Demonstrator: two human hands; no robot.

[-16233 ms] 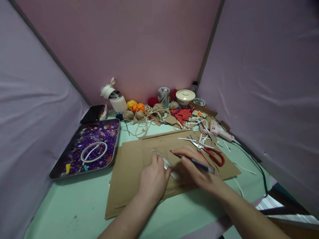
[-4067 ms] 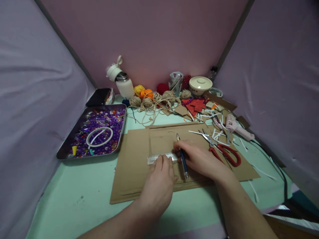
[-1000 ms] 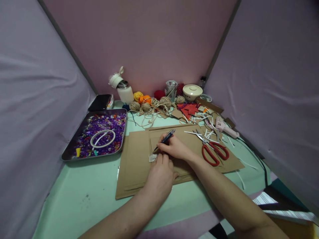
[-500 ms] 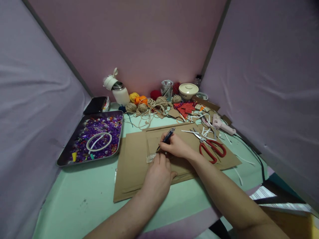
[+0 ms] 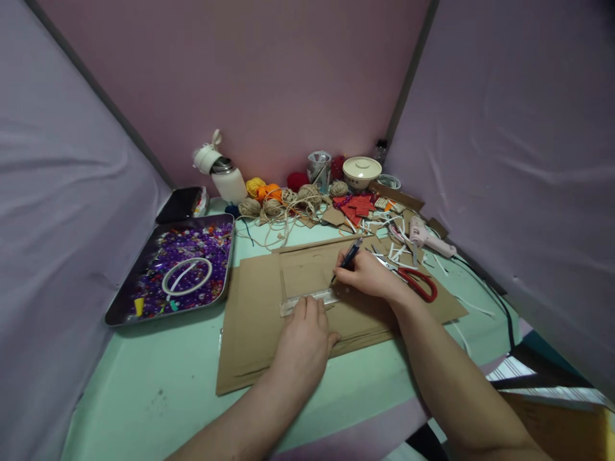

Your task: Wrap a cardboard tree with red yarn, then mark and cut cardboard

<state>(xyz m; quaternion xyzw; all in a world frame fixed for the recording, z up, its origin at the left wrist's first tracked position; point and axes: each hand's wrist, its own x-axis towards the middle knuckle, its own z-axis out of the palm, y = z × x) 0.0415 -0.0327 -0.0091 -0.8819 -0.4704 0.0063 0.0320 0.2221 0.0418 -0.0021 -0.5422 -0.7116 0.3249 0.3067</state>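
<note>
A brown cardboard sheet lies on the pale green table, with a drawn rectangle outline on it. Across the cardboard lies a clear ruler, and the fingers of my left hand press flat on its near edge. My right hand grips a dark pen, its tip against the cardboard near the ruler's right end. Red-handled scissors rest at the cardboard's right side, partly hidden behind my right hand and forearm.
At the left is a tray of purple beads with a white ring. Yarn balls, a white bottle and a lidded bowl stand at the back. A pink glue gun lies right, beside paper strips.
My right hand with the pen has moved right along the ruler, uncovering more of it. My left hand has stayed nearly in place. The view has shifted slightly.
</note>
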